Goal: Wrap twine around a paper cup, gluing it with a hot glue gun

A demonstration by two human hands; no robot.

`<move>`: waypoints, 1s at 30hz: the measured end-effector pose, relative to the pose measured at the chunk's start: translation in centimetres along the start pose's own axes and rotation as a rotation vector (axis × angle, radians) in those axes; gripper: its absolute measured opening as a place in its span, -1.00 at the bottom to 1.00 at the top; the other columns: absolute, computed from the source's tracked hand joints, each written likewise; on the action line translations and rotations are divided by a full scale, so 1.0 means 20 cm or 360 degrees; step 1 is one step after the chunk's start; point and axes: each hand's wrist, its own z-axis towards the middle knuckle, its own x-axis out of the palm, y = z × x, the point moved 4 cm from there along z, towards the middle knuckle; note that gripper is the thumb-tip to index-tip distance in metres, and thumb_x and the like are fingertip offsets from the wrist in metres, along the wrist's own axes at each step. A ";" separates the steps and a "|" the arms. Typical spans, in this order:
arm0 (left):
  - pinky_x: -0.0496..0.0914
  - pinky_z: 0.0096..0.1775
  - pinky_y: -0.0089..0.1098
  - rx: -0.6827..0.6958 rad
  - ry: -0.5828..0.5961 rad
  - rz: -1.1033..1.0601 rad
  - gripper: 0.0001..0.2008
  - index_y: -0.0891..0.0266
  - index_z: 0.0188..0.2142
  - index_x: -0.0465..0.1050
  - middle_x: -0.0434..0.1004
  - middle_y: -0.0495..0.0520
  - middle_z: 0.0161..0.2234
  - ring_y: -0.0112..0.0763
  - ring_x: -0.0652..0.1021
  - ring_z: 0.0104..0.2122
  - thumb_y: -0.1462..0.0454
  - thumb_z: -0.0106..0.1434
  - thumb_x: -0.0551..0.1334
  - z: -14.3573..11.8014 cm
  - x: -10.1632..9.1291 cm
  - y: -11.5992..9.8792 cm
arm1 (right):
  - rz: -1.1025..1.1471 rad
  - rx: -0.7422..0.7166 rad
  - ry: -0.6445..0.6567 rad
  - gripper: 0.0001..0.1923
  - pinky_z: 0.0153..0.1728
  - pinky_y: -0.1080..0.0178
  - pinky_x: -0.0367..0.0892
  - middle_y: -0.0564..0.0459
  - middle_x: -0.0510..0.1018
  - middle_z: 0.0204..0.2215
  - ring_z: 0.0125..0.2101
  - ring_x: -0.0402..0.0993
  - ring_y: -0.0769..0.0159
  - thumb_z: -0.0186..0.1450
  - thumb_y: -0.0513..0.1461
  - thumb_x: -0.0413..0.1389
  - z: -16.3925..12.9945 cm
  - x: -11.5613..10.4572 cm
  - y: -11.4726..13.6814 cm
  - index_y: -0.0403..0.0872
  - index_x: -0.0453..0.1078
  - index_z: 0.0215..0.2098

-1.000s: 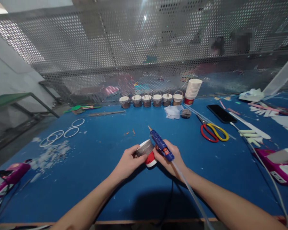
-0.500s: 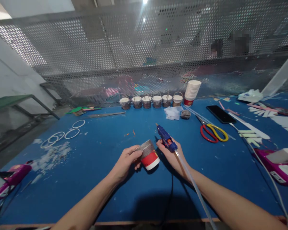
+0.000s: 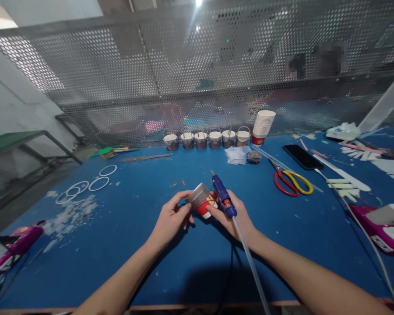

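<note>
White scraps [image 3: 70,213] litter the blue bench [image 3: 124,210] at nine o'clock from the cup [image 3: 202,201]. Next, the left hand [image 3: 169,218] has its grip pinching the tilted cup's grey-wrapped end. The right hand [image 3: 239,215], apart from the cup a moment ago, now touches its red side, so both hands likely steady it; more gold shows than before, suggesting a turn. That hand also clasps the glue gun [image 3: 223,195], aimed toward eleven o'clock. Scissors [image 3: 279,168] lie at two o'clock.
</note>
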 end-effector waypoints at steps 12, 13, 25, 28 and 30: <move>0.18 -0.54 -0.48 0.0018 -0.0035 0.0126 -0.76 0.25 -0.34 0.42 0.34 -0.13 -0.64 -0.53 0.33 -0.61 0.16 0.02 0.29 -0.01 0.05 -0.03 | -0.0299 -0.0340 -0.0032 -0.88 -0.29 0.21 0.36 -0.02 0.49 -0.35 -0.33 0.44 0.19 0.27 -0.19 0.13 -0.01 0.00 0.05 -0.04 0.32 -0.25; 0.18 -0.53 -0.48 0.0025 -0.0041 0.0133 -0.76 0.25 -0.34 0.42 0.34 -0.13 -0.64 -0.53 0.33 -0.61 0.17 0.02 0.28 -0.01 0.05 -0.03 | -0.0299 -0.0354 -0.0041 -0.91 -0.30 0.21 0.36 -0.02 0.48 -0.36 -0.34 0.44 0.20 0.28 -0.21 0.12 -0.01 0.00 0.06 -0.04 0.32 -0.26; 0.15 -0.50 -0.45 0.0034 -0.0050 0.0267 -0.80 0.26 -0.40 0.40 0.26 -0.15 -0.63 -0.51 0.28 -0.59 0.16 0.03 0.23 -0.01 0.08 -0.03 | -0.0448 -0.0456 0.0013 -0.88 -0.36 0.24 0.26 0.03 0.45 -0.46 -0.41 0.38 0.25 0.31 -0.21 0.09 -0.02 0.01 0.05 -0.03 0.29 -0.40; 0.15 -0.49 -0.45 0.0032 -0.0040 0.0270 -0.80 0.26 -0.40 0.41 0.28 -0.13 -0.61 -0.51 0.29 -0.58 0.17 0.03 0.23 -0.01 0.08 -0.03 | -0.0487 -0.0515 0.0016 -0.86 -0.38 0.24 0.24 0.05 0.45 -0.48 -0.45 0.36 0.26 0.31 -0.23 0.07 -0.03 0.01 0.06 -0.02 0.26 -0.42; 0.16 -0.48 -0.46 0.0037 -0.0031 0.0273 -0.81 0.27 -0.40 0.42 0.29 -0.12 -0.59 -0.51 0.28 -0.57 0.19 0.03 0.22 -0.01 0.09 -0.03 | -0.0487 -0.0530 0.0011 -0.87 -0.39 0.25 0.24 0.05 0.45 -0.49 -0.46 0.36 0.27 0.30 -0.24 0.08 -0.03 0.01 0.07 -0.02 0.25 -0.42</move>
